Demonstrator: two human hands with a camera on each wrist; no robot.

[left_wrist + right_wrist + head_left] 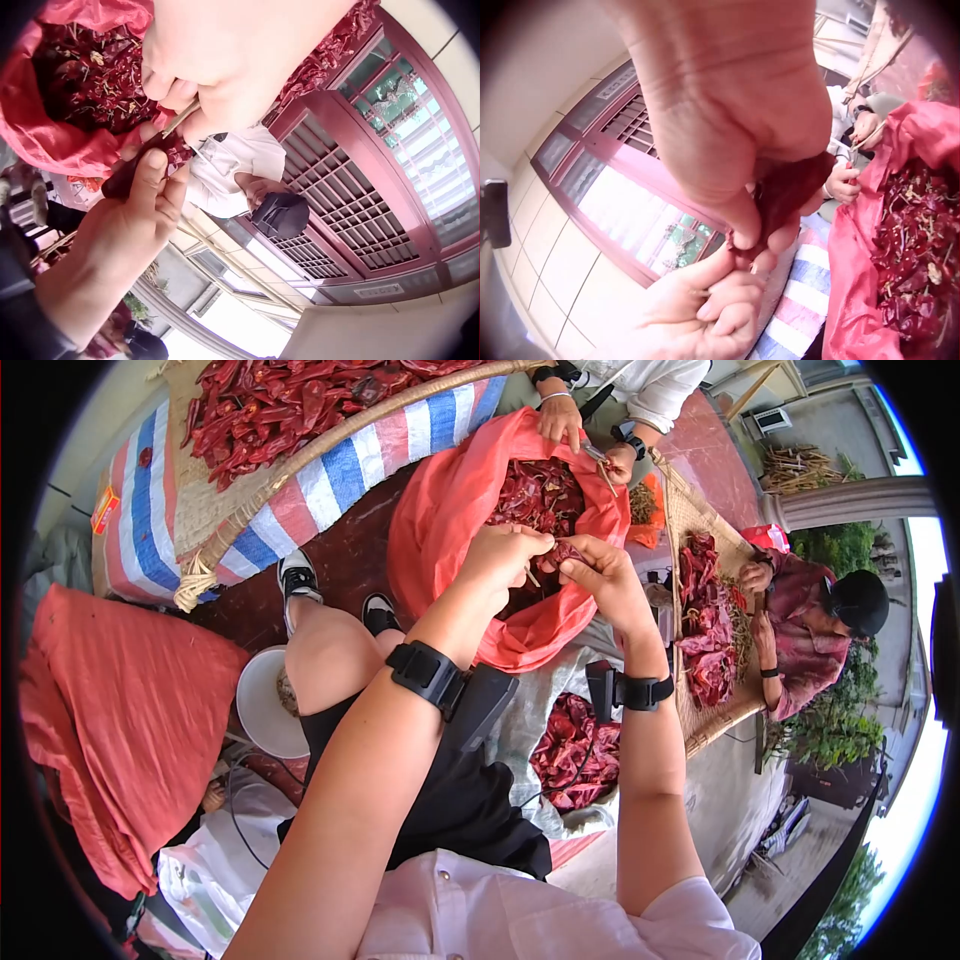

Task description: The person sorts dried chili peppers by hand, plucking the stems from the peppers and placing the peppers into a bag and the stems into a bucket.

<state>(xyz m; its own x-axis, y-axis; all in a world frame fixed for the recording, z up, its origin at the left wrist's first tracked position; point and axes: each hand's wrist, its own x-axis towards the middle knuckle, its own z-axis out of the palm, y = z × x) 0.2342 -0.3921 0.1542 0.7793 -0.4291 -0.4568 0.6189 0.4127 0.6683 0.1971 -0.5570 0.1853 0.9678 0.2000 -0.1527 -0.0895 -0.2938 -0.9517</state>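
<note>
My left hand (pixel 493 568) is over the red sack, its finger and thumb pinching the thin stem (pixel 182 116) of a dried chili. My right hand (pixel 612 588) holds the dark red chili (pixel 791 189) itself between thumb and fingers. The fingertips of both hands meet at the chili's stem end, seen closely in the right wrist view. Below them the open red sack (pixel 440 510) holds a heap of dried chilies and loose stems (pixel 535 492).
Dried chilies (pixel 300 410) cover a large woven tray at the back left. Another person's hands (pixel 563 422) work across the sack; a person in a cap (pixel 825 625) sits behind a second tray. A white bucket (pixel 265 705) and a pale sack of chilies (pixel 575 750) stand close by.
</note>
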